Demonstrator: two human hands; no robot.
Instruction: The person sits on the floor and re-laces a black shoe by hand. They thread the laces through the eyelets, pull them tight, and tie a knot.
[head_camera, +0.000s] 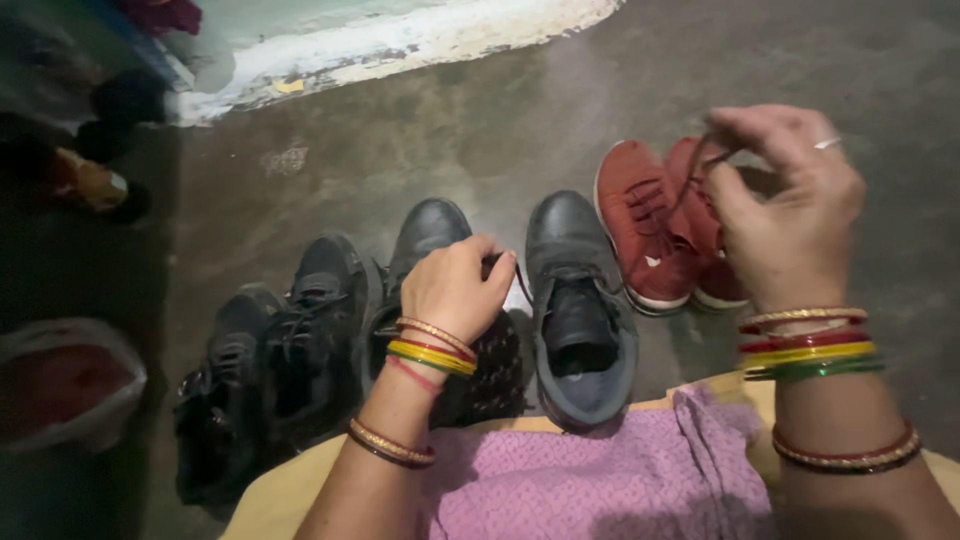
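I see my left hand and right hand pinching the lace; the grey shoe is still unlaced.

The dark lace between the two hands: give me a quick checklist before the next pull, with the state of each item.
1. Right hand grips one end of the thin dark lace, pinched at the fingertips: ok.
2. Left hand holds the other end: cannot tell, its fingers curl over the spot.
3. Lace taut, free of snags: cannot tell, its middle part is lost against the shoes.
4. Grey-black leather shoe upright on the concrete floor, opening facing the person: ok.
5. Second dark leather shoe beside it, partly covered by the left hand: ok.
6. Pair of red fabric shoes apart from the dark shoes, though the lace passes over them: ok.
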